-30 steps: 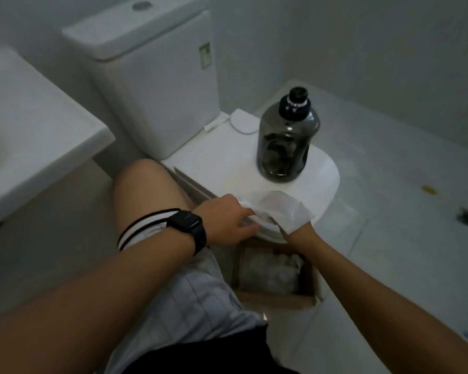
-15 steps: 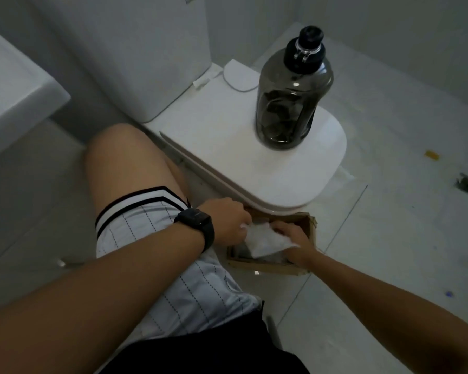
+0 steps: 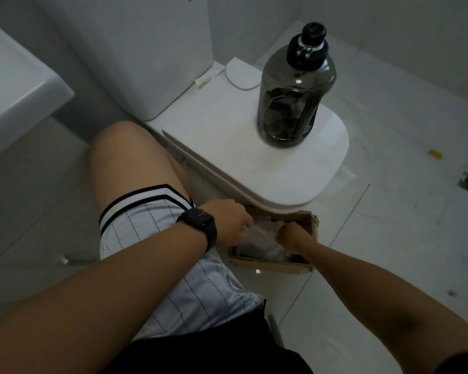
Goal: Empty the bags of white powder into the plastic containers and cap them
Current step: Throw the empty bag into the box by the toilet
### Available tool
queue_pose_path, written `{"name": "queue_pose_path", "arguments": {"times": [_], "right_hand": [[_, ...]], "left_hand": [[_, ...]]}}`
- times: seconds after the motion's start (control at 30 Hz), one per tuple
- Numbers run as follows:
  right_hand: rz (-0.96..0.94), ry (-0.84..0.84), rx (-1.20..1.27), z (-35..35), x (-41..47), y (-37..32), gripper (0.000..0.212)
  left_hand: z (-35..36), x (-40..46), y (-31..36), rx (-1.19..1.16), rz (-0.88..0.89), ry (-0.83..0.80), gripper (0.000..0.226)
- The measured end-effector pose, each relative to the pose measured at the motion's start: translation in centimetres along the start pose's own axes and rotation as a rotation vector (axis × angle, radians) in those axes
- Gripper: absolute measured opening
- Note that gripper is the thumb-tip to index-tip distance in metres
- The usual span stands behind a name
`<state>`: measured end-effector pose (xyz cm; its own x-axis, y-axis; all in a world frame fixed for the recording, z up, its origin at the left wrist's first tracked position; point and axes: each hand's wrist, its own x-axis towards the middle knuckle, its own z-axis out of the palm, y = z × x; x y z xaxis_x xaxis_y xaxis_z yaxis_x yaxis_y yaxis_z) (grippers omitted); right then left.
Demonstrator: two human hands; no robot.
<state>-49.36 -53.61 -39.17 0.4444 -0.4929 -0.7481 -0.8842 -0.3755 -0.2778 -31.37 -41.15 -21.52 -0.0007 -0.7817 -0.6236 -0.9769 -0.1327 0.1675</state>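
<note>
The white bag (image 3: 262, 234) lies crumpled in the cardboard box (image 3: 270, 264) at lower centre of the frame, pale and wrinkled, its contents not discernible. The left hand (image 3: 227, 222) grasps the bag's left edge with curled fingers; the right hand (image 3: 292, 234) is clenched on its right side. The box sits on the floor (image 3: 389, 238), its far rim tucked under the front edge of the toilet lid (image 3: 227, 136), leaving little room above it. Open floor extends to the right of the box. On the lid, upper centre-right, stands a dark smoky bottle (image 3: 295, 95), upright, its black cap (image 3: 310, 41) fitted, close to the lid's right edge. A bare knee (image 3: 127, 157) occupies the space to the left; a sink (image 3: 14, 85) edge fills the upper left.
</note>
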Motion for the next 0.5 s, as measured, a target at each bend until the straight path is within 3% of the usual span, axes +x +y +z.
{"name": "queue_pose_path", "arguments": {"times": [0.23,0.5], "right_hand": [[0.016,0.059,-0.123,-0.8,-1.0,0.7,0.039],[0.059,0.127,-0.175,-0.9,-1.9,-1.7,0.018]], "left_hand": [[0.2,0.2,-0.2,0.016,0.001,-0.002,0.031],[0.1,0.1,-0.2,0.012,0.015,0.019,0.031]]}}
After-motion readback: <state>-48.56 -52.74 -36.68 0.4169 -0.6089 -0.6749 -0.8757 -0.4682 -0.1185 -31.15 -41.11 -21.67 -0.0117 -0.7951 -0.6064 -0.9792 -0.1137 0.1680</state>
